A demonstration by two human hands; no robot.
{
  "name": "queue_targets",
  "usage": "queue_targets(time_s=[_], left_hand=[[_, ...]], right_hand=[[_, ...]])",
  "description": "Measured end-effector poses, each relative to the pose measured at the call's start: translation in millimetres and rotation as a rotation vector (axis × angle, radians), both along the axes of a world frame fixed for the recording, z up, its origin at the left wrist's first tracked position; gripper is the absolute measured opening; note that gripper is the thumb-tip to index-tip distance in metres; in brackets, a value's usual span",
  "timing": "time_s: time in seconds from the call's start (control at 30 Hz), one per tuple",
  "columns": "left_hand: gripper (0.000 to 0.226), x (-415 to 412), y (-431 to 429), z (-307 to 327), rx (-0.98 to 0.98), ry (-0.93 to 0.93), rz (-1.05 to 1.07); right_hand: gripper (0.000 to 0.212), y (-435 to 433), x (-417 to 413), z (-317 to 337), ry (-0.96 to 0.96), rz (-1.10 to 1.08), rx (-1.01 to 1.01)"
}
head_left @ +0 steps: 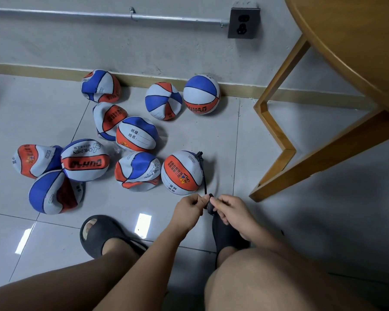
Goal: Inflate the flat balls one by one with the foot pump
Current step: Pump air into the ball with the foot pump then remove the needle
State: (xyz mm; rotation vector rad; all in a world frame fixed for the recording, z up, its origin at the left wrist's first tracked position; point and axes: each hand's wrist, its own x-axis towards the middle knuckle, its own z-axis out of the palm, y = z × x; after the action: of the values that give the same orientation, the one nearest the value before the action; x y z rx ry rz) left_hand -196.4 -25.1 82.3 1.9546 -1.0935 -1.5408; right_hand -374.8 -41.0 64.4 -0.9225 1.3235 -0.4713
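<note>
- Black rubber hose (204,176) is running from between my hands up the right side of the nearest ball (182,172). Its far end is sitting at the top of that ball, where I take the valve to be, so air can go straight in.
- I am pinching the near end of the hose with my left hand (190,209), thumb against curled fingers. My right hand (234,213) is curling its fingers round the black fitting (210,206) touching it. I judge I am seating or tightening this joint so it will not leak.
- I am keeping that ball on the floor tiles (222,135) just ahead of my hands, within the hose's reach. It is looking nearly round already.
- The flat balls (85,160) are lying heaped to its left, crumpled and touching one another, waiting their turn.
- One round ball (201,94) is resting against the skirting, apart from the heap. I am guessing that is where the finished ones are going.
- I cannot make out the foot pump. The dark shape under my right hand is my right slipper (225,236), and whether the pump is lying beneath it I cannot tell.
- My left slipper (103,234) is standing on the tiles near the heap.
- On my right the wooden table leg (276,135) is crowding in near the hose, so that side is giving me little room.
</note>
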Motion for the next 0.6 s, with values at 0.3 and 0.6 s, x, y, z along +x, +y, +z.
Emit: queue_targets(time_s=[0.3, 0.6], left_hand=[[0.043, -2, -40, 59, -0.071, 0.407, 0.043], [0.050, -14, -6, 5, 0.024, 0.116, 0.025]], right_hand=[[0.041, -20, -3, 61, -0.135, -0.159, -0.093], [0.045, 2, -18, 3, -0.089, -0.052, 0.016]])
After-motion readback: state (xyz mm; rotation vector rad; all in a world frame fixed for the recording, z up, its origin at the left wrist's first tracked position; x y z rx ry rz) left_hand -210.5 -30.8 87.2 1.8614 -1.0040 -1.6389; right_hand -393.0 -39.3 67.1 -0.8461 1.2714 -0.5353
